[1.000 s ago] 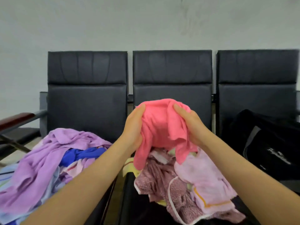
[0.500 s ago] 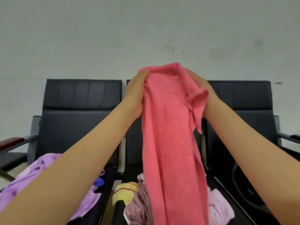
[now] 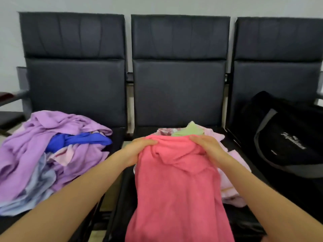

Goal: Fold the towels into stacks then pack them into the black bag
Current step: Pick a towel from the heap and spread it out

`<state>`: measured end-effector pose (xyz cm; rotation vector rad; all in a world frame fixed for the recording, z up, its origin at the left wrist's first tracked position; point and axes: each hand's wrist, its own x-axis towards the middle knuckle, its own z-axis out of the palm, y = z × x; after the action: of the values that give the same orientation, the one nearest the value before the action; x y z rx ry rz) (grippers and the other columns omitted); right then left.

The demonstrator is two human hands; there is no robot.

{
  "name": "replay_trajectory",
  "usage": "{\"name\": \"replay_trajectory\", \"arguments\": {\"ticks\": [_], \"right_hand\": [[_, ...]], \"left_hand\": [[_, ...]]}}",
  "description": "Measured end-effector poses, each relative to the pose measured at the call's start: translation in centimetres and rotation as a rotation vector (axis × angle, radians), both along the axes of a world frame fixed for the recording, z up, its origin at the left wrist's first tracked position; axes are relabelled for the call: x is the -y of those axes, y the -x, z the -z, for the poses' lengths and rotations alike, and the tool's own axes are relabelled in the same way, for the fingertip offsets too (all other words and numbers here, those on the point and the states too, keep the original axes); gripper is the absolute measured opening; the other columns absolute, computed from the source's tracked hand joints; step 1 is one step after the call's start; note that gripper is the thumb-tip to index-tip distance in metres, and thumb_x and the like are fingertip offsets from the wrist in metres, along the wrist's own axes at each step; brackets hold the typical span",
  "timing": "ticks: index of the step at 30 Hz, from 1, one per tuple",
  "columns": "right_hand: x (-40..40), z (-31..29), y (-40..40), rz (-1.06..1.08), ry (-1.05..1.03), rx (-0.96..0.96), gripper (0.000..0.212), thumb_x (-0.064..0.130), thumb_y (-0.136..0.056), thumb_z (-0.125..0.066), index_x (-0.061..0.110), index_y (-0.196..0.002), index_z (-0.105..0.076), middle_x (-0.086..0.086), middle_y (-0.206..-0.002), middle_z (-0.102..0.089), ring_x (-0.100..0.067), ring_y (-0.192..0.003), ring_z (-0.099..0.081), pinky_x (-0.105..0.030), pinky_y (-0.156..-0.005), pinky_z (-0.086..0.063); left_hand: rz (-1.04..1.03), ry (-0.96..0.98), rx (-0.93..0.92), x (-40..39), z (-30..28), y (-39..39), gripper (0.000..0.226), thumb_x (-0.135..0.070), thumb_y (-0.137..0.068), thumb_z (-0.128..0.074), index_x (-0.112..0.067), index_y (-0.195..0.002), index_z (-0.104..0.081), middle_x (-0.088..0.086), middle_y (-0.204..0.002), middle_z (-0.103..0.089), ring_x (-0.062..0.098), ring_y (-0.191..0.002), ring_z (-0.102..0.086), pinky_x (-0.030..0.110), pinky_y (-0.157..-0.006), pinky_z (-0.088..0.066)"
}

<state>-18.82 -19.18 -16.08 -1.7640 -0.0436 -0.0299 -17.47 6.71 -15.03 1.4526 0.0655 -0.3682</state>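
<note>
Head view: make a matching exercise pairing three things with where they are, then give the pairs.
Things:
1. coral-pink terry towel
2. black fabric duffel bag
3. royal-blue cloth

Places:
A. on the right-hand seat
B. in the lilac pile on the left-hand seat
C. gripped by left hand and right hand over the middle seat

Pairs: 1-C, 2-A, 3-B

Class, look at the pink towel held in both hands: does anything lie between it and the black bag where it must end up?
Nothing visible blocks the way. The pink terry towel, gripped by the left hand and right hand, hangs beside the black fabric bag.
</note>
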Motion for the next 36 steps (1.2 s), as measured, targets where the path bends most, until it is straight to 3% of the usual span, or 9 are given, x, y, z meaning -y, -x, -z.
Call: {"name": "replay_trajectory", "arguments": {"ticks": [4,7,11,15,19,23,28,31,36], "right_hand": [[0.3,1.6,-0.1,0.010,0.058,0.030,0.028,0.036,-0.089,-0.065,0.014,-0.103,-0.074,0.002,-0.105,-0.074,-0.013,-0.106,-0.066,-0.027,-0.095,-0.050],[0.5,1.9,0.1,0.005,0.177,0.076,0.021,0.031,-0.089,-0.066,0.013,-0.099,-0.073,0.000,-0.098,-0.074,-0.009,-0.092,-0.066,-0.022,-0.082,-0.052],[1.1,2.7,0.8,-0.066,0.312,0.162,0.018,0.023,-0.087,-0.070,0.012,-0.101,-0.071,0.002,-0.096,-0.072,-0.005,-0.087,-0.064,-0.018,-0.077,-0.051],[2.2,2.4,0.5,-0.103,0.372,0.127,0.023,0.025,-0.085,-0.072,0.008,-0.075,-0.060,0.006,-0.067,-0.054,-0.004,-0.060,-0.047,-0.018,-0.056,-0.041],[3.3,2.8,0.1,-0.121,0.299,0.057,0.030,0.025,-0.086,-0.070,0.011,-0.068,-0.052,0.006,-0.061,-0.040,-0.002,-0.054,-0.037,-0.014,-0.050,-0.032],[3.9,2.1,-0.1,-0.062,0.079,-0.029,0.026,0.024,-0.088,-0.068,0.000,-0.078,-0.065,0.002,-0.069,-0.061,-0.006,-0.066,-0.056,-0.014,-0.057,-0.044],[4.4,-0.1,-3.8,0.183,-0.191,-0.015,0.014,0.023,-0.086,-0.068,0.014,-0.076,-0.072,0.002,-0.081,-0.071,-0.008,-0.075,-0.064,-0.025,-0.069,-0.049],[4.8,-2.0,-7.5,0.227,0.248,0.134,0.026,0.023,-0.090,-0.065,0.003,-0.072,-0.064,-0.004,-0.072,-0.054,-0.010,-0.068,-0.047,-0.028,-0.062,-0.037],[5.6,-6.4,-14.8,0.285,0.789,0.312,0.027,0.028,-0.092,-0.060,0.004,-0.088,-0.072,-0.007,-0.091,-0.069,-0.021,-0.086,-0.061,-0.030,-0.071,-0.039]], "left_hand": [[-0.038,0.039,-0.002,1.1,1.2,-1.0,0.026,-0.024,-0.084,-0.071,-0.008,-0.105,-0.069,0.009,-0.097,-0.072,0.017,-0.087,-0.067,0.031,-0.085,-0.052],[-0.057,-0.004,-0.025,2.2,1.5,-1.4,0.006,-0.011,-0.090,-0.064,-0.011,-0.092,-0.069,0.007,-0.082,-0.073,0.014,-0.070,-0.069,0.026,-0.066,-0.055],[-0.093,-0.051,0.010,2.1,1.3,-3.1,0.023,0.011,-0.079,-0.053,-0.009,-0.077,-0.063,0.011,-0.073,-0.062,0.017,-0.058,-0.061,0.024,-0.056,-0.050],[-0.084,0.005,0.016,1.4,0.6,-4.2,0.007,-0.003,-0.085,-0.062,-0.005,-0.090,-0.066,0.014,-0.083,-0.068,0.019,-0.066,-0.066,0.025,-0.060,-0.054],[-0.153,-0.256,0.106,1.6,2.2,-4.8,0.027,-0.021,-0.090,-0.064,0.001,-0.106,-0.067,0.017,-0.102,-0.068,0.022,-0.083,-0.064,0.027,-0.069,-0.051],[-0.294,-0.297,0.247,1.2,0.8,-5.7,0.022,-0.027,-0.095,-0.055,-0.008,-0.093,-0.065,0.012,-0.102,-0.065,0.021,-0.082,-0.059,0.030,-0.067,-0.046],[-0.380,-0.633,0.570,1.0,-1.2,-7.6,0.038,-0.030,-0.100,-0.040,-0.005,-0.075,-0.055,0.009,-0.081,-0.056,0.025,-0.080,-0.050,0.034,-0.071,-0.036],[-0.426,-0.722,0.626,1.4,-1.6,-9.9,0.043,-0.031,-0.100,-0.038,-0.014,-0.061,-0.041,0.003,-0.066,-0.049,0.025,-0.071,-0.045,0.033,-0.065,-0.032],[-0.448,-0.843,0.744,1.6,-2.1,-14.8,0.047,-0.031,-0.100,-0.037,-0.015,-0.055,-0.036,-0.002,-0.056,-0.040,0.017,-0.055,-0.039,0.032,-0.053,-0.030]]}}
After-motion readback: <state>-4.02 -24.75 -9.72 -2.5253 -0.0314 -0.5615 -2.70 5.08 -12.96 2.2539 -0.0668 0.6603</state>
